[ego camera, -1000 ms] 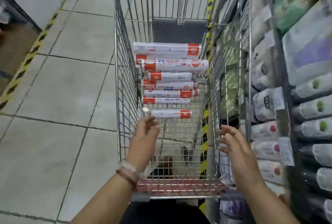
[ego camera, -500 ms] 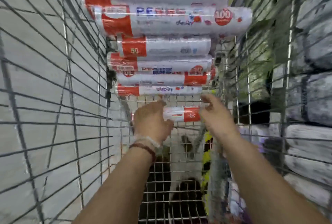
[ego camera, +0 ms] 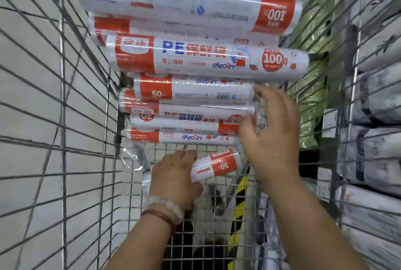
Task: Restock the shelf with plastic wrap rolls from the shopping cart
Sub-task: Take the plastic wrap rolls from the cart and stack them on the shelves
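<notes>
Seven or so white-and-orange film-wrapped plastic wrap rolls [ego camera: 195,59] lie stacked in the wire-mesh metal shopping cart [ego camera: 82,118], long axes running left to right. Left hand [ego camera: 173,178] fingers are closed around one short glossy cylindrical roll [ego camera: 217,164], its orange "50" end pointing right and slightly up. Right hand [ego camera: 273,131] has fingers spread, touching the stack's right ends.

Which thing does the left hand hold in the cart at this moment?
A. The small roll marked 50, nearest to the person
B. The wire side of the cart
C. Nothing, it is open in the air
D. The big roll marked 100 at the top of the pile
A: the left hand is closed around the small roll with the orange 50 label, which lies apart from the pile on the cart floor.
</notes>
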